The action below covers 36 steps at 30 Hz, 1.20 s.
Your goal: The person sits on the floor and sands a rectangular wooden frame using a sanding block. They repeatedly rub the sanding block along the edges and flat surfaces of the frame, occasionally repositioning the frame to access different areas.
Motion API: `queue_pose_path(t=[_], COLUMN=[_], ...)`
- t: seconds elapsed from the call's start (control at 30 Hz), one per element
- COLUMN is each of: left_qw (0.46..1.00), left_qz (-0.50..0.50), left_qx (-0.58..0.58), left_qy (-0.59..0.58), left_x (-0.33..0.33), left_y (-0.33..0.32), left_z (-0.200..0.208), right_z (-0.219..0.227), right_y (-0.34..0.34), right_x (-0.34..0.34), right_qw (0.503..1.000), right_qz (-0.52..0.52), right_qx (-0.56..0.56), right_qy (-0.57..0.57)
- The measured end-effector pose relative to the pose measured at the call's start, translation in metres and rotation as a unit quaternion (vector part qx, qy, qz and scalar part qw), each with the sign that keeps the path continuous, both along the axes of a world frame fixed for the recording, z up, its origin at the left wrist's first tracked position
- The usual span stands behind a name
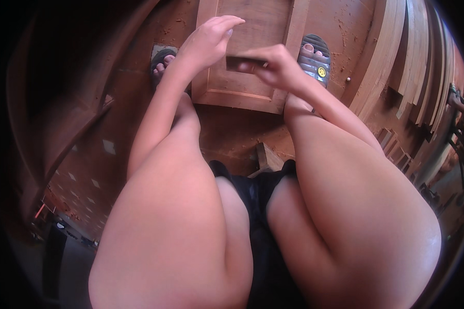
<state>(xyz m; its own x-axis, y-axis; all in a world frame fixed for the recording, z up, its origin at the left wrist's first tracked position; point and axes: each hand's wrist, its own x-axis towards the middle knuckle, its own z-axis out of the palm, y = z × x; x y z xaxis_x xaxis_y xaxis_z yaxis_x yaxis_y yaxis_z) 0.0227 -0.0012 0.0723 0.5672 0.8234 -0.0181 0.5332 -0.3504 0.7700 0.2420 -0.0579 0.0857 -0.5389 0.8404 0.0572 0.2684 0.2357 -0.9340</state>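
A wooden panel with a raised frame [237,98] lies between my feet, reddish brown like a cabinet door. Above its left side hovers my left hand [209,41], its fingers stretched out toward the right with nothing visible in them. My right hand [278,67] is closed on a small dark brown flat rectangular piece [234,63], held over the middle of the panel. Motion smears the right fingers a little, and what the piece is made of cannot be made out. Both hands are apart from each other.
My sandalled feet flank the panel, the left sandal [162,55] and the right sandal [314,59]. Long wooden boards [404,56] lie in a stack at the right. A small wood offcut [268,158] rests on the dusty floor nearer me. Curved dark wood [62,123] stands at the left.
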Motion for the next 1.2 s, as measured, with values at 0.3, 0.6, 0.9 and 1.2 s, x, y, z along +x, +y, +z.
queue_pose_path(t=[0.3, 0.6, 0.9, 1.2], left_qw=[0.995, 0.995, 0.987, 0.987], left_qz=[0.077, 0.074, 0.108, 0.118], left_qx=[-0.055, -0.047, -0.101, -0.098], left_qy=[-0.022, -0.051, -0.059, -0.054], left_x=[0.0, -0.005, -0.003, -0.004], left_y=[-0.002, -0.001, -0.002, -0.003], left_z=[0.001, -0.009, 0.0, 0.0], right_z=[-0.023, -0.005, -0.01, -0.01], right_y=[0.053, 0.006, 0.06, -0.011], right_x=[0.029, 0.004, 0.017, -0.005], right_qw=[0.939, 0.989, 0.924, 0.945], right_qz=[-0.154, -0.057, -0.247, 0.094], right_qx=[0.266, 0.129, 0.278, 0.296], right_qy=[-0.155, -0.05, -0.088, -0.1])
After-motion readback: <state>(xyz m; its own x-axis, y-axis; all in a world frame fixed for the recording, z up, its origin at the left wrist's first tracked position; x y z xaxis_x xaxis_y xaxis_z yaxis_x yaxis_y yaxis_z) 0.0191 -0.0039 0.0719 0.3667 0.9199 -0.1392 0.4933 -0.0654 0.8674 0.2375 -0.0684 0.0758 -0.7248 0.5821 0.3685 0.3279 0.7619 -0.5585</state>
